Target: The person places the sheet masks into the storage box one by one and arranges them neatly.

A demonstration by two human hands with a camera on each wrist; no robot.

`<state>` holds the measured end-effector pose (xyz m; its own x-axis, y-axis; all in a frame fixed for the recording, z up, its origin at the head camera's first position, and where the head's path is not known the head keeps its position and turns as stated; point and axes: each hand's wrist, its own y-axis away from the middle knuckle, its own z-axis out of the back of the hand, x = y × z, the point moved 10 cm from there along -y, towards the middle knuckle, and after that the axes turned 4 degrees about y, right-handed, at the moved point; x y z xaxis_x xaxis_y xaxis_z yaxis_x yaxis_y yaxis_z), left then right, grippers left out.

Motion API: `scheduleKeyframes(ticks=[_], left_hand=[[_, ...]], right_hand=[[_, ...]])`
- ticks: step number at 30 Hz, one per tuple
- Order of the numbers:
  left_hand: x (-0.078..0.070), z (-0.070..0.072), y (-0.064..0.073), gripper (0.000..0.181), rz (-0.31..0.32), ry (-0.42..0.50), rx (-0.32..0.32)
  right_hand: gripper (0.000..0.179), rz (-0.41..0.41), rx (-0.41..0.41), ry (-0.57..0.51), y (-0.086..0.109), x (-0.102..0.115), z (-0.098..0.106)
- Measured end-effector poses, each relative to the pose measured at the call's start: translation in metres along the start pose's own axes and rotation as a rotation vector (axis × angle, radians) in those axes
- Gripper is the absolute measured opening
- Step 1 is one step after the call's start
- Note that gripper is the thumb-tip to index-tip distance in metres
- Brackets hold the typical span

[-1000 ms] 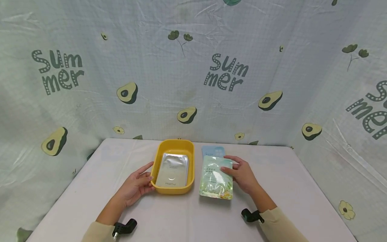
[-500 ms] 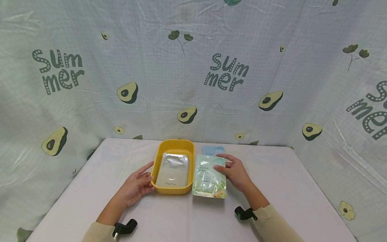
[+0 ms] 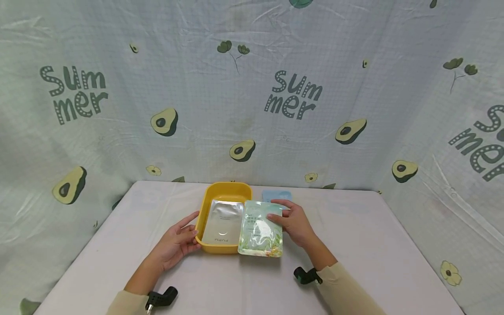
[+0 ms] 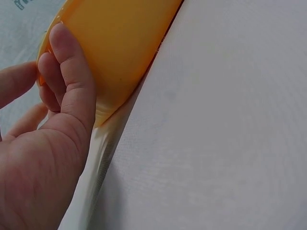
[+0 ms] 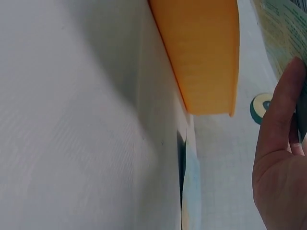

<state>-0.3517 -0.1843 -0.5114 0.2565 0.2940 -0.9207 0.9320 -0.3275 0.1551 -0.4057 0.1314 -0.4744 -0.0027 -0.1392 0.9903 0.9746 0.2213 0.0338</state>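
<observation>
My right hand (image 3: 293, 223) pinches a pale green face mask packet (image 3: 257, 232) by its right edge, thumb on the front face. The packet is raised, overlapping the right wall of a yellow tray (image 3: 230, 189) in the head view. Inside the tray lies a silver-beige mask packet (image 3: 223, 225), flat, its right edge partly covered by the green one. At the tray's left side my left hand (image 3: 177, 245) holds the rim, with thumb and fingertips against it. The left wrist view shows these fingers (image 4: 72, 62) at the yellow outer wall.
A light blue packet (image 3: 277, 195) lies on the white table (image 3: 346, 240) behind the right hand, partly hidden by it. A printed cloth (image 3: 189, 87) hangs behind the table and along both sides.
My right hand has moved left with the green packet, from beside the tray to over its right wall. More of the blue packet's right side shows. The left hand and tray stay put.
</observation>
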Motion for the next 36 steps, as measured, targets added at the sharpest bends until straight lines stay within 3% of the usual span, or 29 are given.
scheduleKeyframes(ticks=[13,36], left_hand=[[0.001,0.001,0.001,0.074,0.005,-0.007,-0.011],[0.001,0.002,0.0,0.074,0.004,0.0,-0.01]], right_hand=[[0.068,0.007,0.02,0.024,-0.02,0.003,-0.026],[0.06,0.02,0.007,0.018,-0.055,0.016,-0.057]])
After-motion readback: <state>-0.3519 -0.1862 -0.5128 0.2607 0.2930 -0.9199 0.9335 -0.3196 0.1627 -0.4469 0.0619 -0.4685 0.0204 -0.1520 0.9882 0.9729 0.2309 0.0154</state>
